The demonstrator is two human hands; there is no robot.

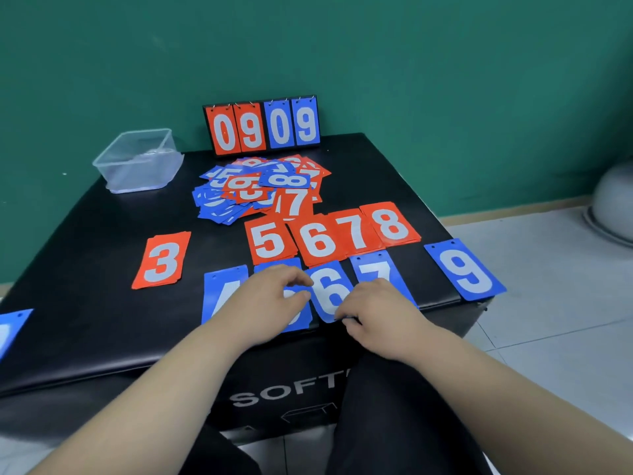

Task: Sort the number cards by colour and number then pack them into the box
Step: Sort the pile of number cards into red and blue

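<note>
Sorted cards lie in rows on the black padded block (85, 234): red 3 (161, 260), red 5 (269, 240), red 6 (318, 240), red 7 (356, 231), red 8 (390, 222); in front, blue 4 (219, 293), blue 6 (329, 289), blue 7 (376, 269), blue 9 (466, 270). My left hand (270, 299) covers another blue card, its curled thumb and forefinger pinching the blue 6's left edge. My right hand (373, 310) pinches that card's lower right edge. An unsorted red and blue pile (260, 186) lies behind. The clear plastic box (137, 162) stands at the back left.
A flip scoreboard (262, 126) reading 0909 stands at the block's back edge against the green wall. One more blue card (10, 327) shows at the far left edge of view. A grey ball (613, 200) sits on the tiled floor to the right.
</note>
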